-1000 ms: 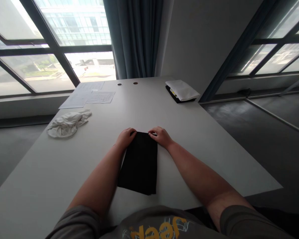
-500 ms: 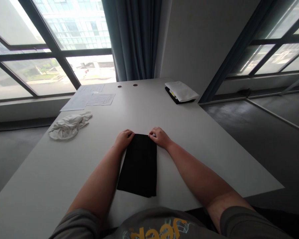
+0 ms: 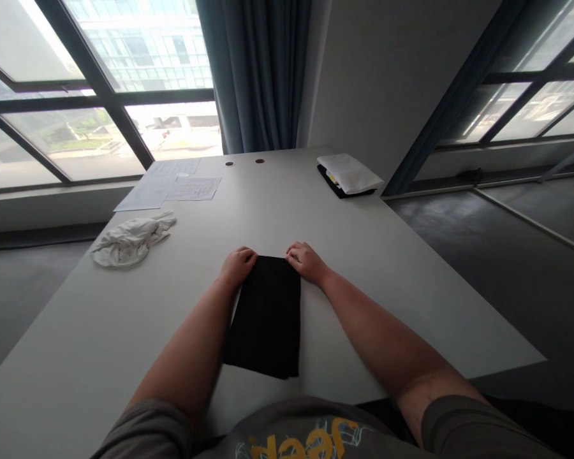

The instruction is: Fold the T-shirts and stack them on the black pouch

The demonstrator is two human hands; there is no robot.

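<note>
Both the left hand and right hand pinch the far corners of the folded black cloth lying flat on the white table; an uneven tug could skew its layers.

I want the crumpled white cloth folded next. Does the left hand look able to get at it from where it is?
Probably yes. The left hand rests on the black cloth's far corner, and only bare table lies between it and the white cloth, though the arm would need to stretch.

The white desk is carrying a folded black cloth; left of it a crumpled white cloth is lying, papers beyond, a white-and-black folded stack far right.
</note>
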